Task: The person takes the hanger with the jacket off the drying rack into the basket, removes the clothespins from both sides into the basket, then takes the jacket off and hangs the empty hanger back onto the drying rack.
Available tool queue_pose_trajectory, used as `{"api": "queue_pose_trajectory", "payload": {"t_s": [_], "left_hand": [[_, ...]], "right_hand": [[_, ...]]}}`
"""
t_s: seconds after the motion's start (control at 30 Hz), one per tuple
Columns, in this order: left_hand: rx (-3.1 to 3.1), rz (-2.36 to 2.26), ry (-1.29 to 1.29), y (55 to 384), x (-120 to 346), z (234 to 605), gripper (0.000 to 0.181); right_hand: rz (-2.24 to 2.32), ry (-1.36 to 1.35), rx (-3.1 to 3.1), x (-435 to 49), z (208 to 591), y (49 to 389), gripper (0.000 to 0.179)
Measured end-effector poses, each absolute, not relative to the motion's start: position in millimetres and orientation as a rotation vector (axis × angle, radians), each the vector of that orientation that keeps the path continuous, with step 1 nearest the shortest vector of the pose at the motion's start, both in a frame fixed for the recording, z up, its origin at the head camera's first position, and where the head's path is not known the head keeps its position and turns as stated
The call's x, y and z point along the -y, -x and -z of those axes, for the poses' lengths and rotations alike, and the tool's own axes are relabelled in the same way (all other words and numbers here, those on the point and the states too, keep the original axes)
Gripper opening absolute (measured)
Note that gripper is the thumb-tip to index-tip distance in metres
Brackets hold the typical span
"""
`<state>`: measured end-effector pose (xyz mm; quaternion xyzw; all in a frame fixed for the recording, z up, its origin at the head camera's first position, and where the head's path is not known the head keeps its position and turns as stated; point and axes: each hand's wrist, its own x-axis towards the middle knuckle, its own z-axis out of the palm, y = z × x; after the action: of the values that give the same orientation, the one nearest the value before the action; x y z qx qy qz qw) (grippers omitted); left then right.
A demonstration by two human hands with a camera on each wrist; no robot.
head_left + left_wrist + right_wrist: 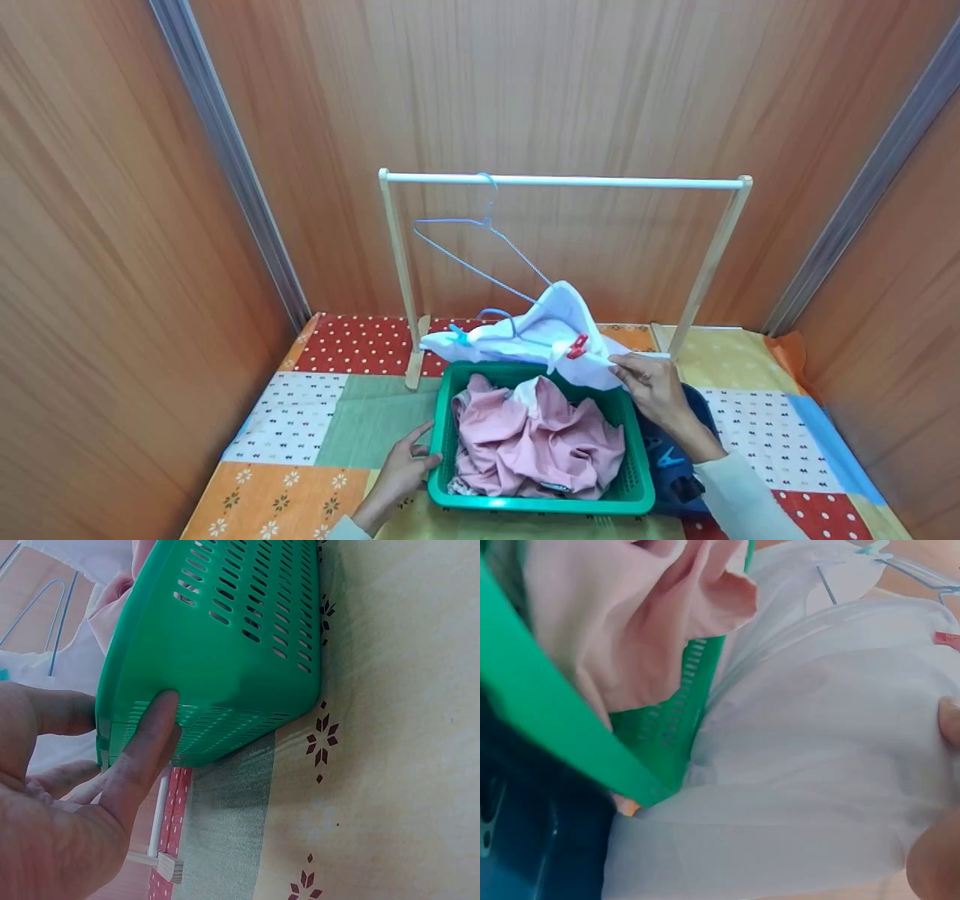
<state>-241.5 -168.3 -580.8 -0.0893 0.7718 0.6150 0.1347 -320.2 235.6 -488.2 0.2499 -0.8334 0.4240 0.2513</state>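
Observation:
My left hand [407, 469] holds the left side of a green basket [442, 420], its fingers at the rim and wall in the left wrist view. Crumpled pink clothing [510, 442] fills the basket. Thumb and fingers of my right hand [651, 386] pinch the edge of a white garment [592, 367], which spreads behind the basket's back rim. A blue hanger hook [496, 312] pokes out of the garment. A light blue clothespin [459, 335] sits at its left part and a red clothespin [577, 346] nearer my right hand.
A rack with a white rod [615, 181] stands at the back, with a blue hanger [465, 262] on it; its lower right meets the garment in this view. A dark blue basket [701, 412] with clothespins is partly hidden under my right arm. Wood-look panels [570, 90] enclose the patchwork-covered table.

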Motion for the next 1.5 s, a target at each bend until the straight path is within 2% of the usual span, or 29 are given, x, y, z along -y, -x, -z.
{"api": "queue_pose_trajectory", "payload": {"t_s": [0.3, 0.6, 0.73, 0.97, 1.5], "left_hand": [[-2.253, -1.762, 0.283, 242, 168, 582, 0.067], [-2.264, -1.740, 0.284, 242, 169, 582, 0.068], [-2.262, -1.753, 0.258, 242, 169, 582, 0.067], [-2.255, -1.761, 0.266, 242, 169, 583, 0.067], [-2.246, -1.752, 0.285, 240, 169, 584, 0.064]], "right_hand": [[-1.314, -0.727, 2.267, -230, 483, 313, 0.021], [-1.456, -0.947, 2.287, -238, 471, 299, 0.020], [-1.535, -0.988, 2.325, -250, 484, 304, 0.021], [-1.598, -0.901, 2.455, -264, 502, 313, 0.025], [-1.609, -0.787, 2.603, -270, 540, 333, 0.025]]}}
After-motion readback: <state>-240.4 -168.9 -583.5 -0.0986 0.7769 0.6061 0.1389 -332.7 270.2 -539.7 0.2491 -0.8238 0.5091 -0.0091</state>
